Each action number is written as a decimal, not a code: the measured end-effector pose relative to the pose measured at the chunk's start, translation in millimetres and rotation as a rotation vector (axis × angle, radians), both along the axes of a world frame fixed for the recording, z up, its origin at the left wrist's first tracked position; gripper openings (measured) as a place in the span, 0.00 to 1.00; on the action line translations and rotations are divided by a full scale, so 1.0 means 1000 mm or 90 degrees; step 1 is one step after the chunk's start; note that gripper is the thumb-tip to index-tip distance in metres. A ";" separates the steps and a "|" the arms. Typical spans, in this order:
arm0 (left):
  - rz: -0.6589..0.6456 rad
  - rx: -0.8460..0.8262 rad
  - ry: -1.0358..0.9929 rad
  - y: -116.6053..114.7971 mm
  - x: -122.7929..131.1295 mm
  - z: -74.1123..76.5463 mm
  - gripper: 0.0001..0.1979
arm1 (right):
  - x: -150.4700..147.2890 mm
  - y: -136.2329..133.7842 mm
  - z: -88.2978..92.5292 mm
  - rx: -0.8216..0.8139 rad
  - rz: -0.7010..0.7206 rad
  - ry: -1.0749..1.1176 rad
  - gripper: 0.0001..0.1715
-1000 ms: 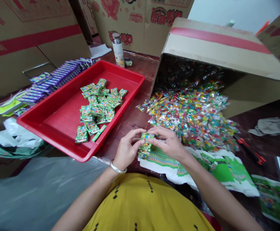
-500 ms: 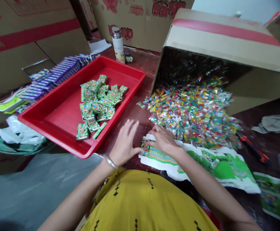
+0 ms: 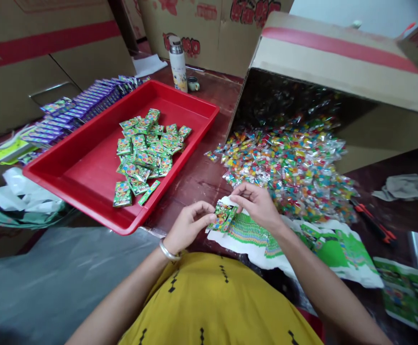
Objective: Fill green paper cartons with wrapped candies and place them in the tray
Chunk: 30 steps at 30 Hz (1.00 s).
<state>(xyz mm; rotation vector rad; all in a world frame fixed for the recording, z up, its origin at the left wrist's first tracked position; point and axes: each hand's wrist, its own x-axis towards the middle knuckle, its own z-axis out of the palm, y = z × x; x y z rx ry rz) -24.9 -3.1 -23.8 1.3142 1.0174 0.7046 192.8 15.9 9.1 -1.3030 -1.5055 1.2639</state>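
Note:
My left hand (image 3: 191,225), with a silver bangle at its wrist, pinches the left edge of a small green printed candy box (image 3: 222,215). My right hand (image 3: 255,203) is closed at the box's upper right side, thumb and fingertips together at the edge; a white flap shows at the top. Beneath and to the right of the hands, a fanned row of flat green-and-white box blanks (image 3: 252,235) lies on the table. Beyond my right hand spreads a heap of small clear packets of coloured candies (image 3: 284,163), coming out of a tipped carton (image 3: 338,52).
A red tray (image 3: 83,163) holds several filled-looking green boxes (image 3: 147,148). Purple packs (image 3: 87,108) line its far left side. A flask (image 3: 178,64) and a cup (image 3: 193,84) stand behind. Red-and-black pliers (image 3: 372,223) and a grey cloth (image 3: 406,187) lie at right.
My left hand has gone from open fingers to pinching a green box. My right hand has lifted slightly off the row of blanks and now meets the box's right side. Another box appears in the tray.

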 end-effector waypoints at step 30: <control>0.175 -0.063 -0.159 0.002 0.036 0.015 0.10 | -0.016 -0.036 0.002 -0.002 -0.150 0.068 0.08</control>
